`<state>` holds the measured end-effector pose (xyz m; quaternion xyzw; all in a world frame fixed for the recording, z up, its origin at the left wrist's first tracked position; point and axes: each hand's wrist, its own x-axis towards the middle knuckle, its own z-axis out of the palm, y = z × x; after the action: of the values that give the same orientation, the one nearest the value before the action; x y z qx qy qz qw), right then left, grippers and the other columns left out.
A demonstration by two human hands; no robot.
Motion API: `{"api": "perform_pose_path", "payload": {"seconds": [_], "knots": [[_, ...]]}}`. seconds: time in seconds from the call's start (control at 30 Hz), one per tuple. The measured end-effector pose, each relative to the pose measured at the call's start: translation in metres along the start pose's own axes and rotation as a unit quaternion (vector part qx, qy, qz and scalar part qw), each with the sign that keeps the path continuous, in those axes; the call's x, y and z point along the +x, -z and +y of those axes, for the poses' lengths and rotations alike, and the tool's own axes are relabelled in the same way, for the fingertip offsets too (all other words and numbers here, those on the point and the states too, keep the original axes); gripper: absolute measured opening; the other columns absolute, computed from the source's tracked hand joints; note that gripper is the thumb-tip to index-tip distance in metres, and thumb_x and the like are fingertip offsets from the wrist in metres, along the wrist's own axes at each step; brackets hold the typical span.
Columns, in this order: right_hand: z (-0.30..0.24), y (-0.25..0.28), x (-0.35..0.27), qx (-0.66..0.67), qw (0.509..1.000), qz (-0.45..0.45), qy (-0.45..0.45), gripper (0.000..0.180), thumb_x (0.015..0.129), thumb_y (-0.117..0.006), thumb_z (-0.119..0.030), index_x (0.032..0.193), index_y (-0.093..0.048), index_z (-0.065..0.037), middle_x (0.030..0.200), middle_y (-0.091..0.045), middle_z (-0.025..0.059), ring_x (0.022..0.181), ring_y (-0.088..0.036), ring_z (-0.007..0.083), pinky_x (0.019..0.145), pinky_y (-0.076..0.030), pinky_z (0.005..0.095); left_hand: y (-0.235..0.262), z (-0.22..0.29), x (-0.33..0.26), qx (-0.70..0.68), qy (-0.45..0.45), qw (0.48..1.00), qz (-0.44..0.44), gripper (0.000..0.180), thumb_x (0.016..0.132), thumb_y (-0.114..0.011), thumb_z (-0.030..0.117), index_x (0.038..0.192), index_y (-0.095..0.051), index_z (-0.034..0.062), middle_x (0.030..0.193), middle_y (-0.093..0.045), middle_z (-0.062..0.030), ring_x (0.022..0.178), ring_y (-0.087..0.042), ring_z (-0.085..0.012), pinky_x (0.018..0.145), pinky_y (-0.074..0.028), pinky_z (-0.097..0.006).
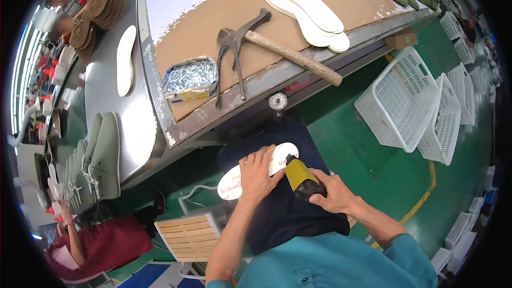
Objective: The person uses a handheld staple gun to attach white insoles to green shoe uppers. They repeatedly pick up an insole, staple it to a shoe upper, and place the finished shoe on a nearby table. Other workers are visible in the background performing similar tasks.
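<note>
A white insole (230,184) with red print lies across my lap over dark cloth. My left hand (257,175) grips it around the middle, fingers over the top and thumb at the near edge. What is under the insole is hidden. My right hand (333,193) is closed around a yellow-and-black hand tool (300,175). The tool's short black nose points at the insole's right end, very close to it; whether they touch I cannot tell.
The bench ahead holds pincers (234,48), a wooden-handled hammer (290,56), a tray of small nails (190,76) and stacked white insoles (306,13). Green shoe lasts (104,154) stand at left. White plastic baskets (397,101) sit on the right floor. A co-worker's maroon garment (101,245) shows lower left.
</note>
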<state>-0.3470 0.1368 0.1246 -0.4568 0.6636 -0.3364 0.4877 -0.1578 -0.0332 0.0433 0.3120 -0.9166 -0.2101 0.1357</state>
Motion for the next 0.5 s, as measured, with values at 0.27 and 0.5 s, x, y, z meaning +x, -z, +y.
{"api": "perform_pose_path", "payload": {"seconds": [0.27,0.5], "knots": [[-0.009,-0.013,0.014,-0.049,0.997,-0.025,-0.053,0.090,0.090,-0.073,-0.061,0.142,-0.047,0.008,0.109,-0.071,0.0341,0.107,-0.069,0.0507,0.095,-0.054,0.0503,-0.008,-0.001,0.000,0.004,0.015,1.000,0.006,0.079,0.074,-0.086,0.035,0.143,-0.056,0.0100,0.132,-0.062,-0.0102,0.117,-0.059,-0.0284,0.099,-0.041,-0.046],[-0.030,-0.035,0.042,-0.062,0.990,-0.113,-0.050,0.089,0.091,-0.073,-0.056,0.143,-0.046,0.010,0.118,-0.069,0.0358,0.114,-0.067,0.0506,0.100,-0.052,0.0500,0.018,-0.027,-0.034,0.005,0.017,1.000,0.009,0.081,0.078,-0.084,0.030,0.149,-0.051,0.0100,0.147,-0.052,-0.0190,0.133,-0.053,-0.0364,0.114,-0.037,-0.052]]}}
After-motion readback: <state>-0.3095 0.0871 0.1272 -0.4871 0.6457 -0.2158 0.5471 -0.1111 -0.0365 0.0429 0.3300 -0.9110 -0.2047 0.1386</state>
